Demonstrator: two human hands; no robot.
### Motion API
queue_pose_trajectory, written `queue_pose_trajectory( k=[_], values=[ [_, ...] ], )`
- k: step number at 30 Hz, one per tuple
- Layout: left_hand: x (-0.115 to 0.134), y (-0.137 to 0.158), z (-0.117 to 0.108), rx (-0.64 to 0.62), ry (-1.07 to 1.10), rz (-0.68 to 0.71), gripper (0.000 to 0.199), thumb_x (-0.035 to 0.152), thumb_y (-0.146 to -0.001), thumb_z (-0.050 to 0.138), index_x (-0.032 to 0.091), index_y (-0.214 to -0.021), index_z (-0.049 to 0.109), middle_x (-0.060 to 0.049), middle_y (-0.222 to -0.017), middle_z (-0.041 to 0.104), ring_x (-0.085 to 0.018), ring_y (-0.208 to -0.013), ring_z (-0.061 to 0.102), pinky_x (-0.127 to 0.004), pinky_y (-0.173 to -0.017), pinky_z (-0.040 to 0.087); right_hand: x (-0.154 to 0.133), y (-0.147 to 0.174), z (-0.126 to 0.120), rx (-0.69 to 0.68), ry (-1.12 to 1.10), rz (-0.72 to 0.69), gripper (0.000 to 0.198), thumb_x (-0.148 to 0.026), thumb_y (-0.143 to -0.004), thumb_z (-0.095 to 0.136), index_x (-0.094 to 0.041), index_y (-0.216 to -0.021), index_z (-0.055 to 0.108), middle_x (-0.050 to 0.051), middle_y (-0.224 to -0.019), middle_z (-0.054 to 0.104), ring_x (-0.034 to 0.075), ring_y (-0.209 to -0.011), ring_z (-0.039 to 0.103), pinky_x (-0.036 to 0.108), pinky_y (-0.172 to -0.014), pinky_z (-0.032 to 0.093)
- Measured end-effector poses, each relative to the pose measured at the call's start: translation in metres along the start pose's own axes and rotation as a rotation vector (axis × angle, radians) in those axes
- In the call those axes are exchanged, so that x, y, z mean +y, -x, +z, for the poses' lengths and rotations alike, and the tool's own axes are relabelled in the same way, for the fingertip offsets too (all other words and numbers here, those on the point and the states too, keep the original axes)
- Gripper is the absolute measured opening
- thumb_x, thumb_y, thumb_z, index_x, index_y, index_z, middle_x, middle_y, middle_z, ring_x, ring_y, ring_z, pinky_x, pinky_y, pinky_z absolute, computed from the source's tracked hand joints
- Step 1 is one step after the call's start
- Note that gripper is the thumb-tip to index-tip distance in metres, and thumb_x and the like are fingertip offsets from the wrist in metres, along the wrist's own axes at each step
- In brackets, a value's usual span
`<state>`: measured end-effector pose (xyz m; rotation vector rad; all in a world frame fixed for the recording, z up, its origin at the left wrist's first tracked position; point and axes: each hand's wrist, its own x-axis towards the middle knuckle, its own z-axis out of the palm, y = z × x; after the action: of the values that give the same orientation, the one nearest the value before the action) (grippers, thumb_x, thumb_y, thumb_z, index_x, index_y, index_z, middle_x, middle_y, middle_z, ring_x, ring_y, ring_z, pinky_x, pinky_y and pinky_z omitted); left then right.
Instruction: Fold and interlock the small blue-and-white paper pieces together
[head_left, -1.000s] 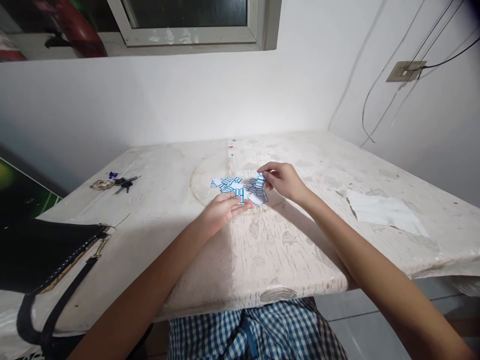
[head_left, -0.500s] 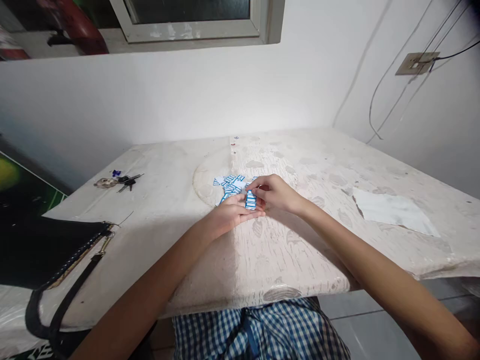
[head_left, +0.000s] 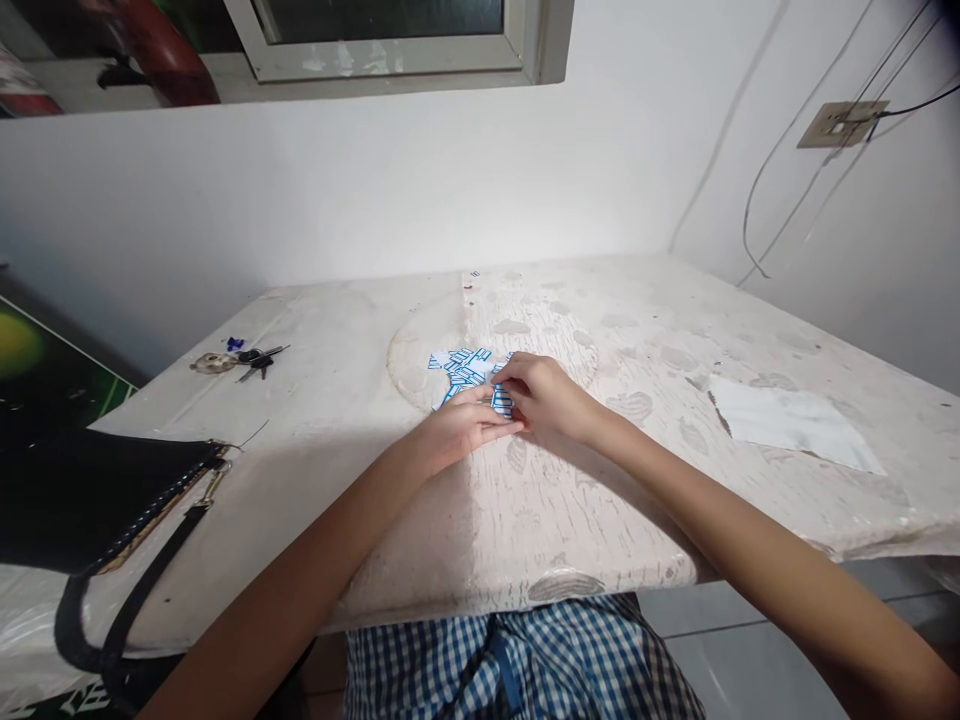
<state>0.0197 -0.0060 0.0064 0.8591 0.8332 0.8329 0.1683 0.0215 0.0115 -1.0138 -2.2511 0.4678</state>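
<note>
A small blue-and-white printed card (head_left: 502,402) is held between my two hands at the middle of the table. The fingers of my left hand (head_left: 463,425) support it from the left and below. My right hand (head_left: 544,393) pinches its upper part from the right, covering some of it. Just beyond my left fingers lies a loose pile of similar blue-and-white cards (head_left: 466,368), overlapping one another at various angles. Whether more than one card is in my hands, I cannot tell.
The table (head_left: 337,340) has a patterned plastic cover. Keys (head_left: 259,360) and a small blue object (head_left: 235,343) lie at left, behind a black bag (head_left: 97,500) with a strap. To the right is a white paper or cloth piece (head_left: 791,422). A white wall (head_left: 420,190) stands behind.
My right hand has shifted slightly left and its fingers have curled further over the card, hiding more of it. The left hand stays nearly where it was.
</note>
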Motion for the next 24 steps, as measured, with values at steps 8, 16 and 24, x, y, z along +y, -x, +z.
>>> queue_pose_trajectory(
  k=[8, 16, 24],
  values=[
    [-0.003, -0.003, -0.003, 0.037, 0.019, 0.055, 0.025, -0.005, -0.075, 0.047, 0.008, -0.096, 0.054, -0.011, -0.093, 0.062, -0.020, -0.090, 0.063, -0.039, -0.096, 0.042, 0.001, 0.000, -0.001, 0.035, 0.007, -0.001, 0.028, -0.006, -0.076, 0.042, -0.013, -0.093, 0.063, 0.007, -0.086, 0.052, 0.012, -0.067, 0.048, 0.025, -0.062, 0.036],
    [0.005, -0.005, -0.008, 0.204, 0.059, 0.075, 0.036, -0.003, -0.079, 0.044, 0.004, -0.115, 0.043, -0.013, -0.083, 0.065, -0.019, -0.087, 0.064, -0.032, -0.091, 0.045, 0.050, -0.009, -0.021, 0.156, 0.187, 0.182, 0.030, -0.009, -0.074, 0.042, -0.012, -0.094, 0.063, 0.010, -0.089, 0.056, 0.016, -0.071, 0.052, 0.031, -0.068, 0.040],
    [0.007, -0.003, -0.004, 0.210, 0.036, 0.073, 0.053, -0.003, -0.081, 0.041, 0.006, -0.130, 0.024, -0.011, -0.086, 0.066, -0.017, -0.086, 0.065, -0.029, -0.091, 0.045, 0.068, -0.012, -0.007, -0.100, 0.179, 0.076, 0.026, -0.018, -0.073, 0.052, -0.012, -0.096, 0.065, 0.012, -0.096, 0.059, 0.021, -0.083, 0.056, 0.031, -0.076, 0.042]
  ],
)
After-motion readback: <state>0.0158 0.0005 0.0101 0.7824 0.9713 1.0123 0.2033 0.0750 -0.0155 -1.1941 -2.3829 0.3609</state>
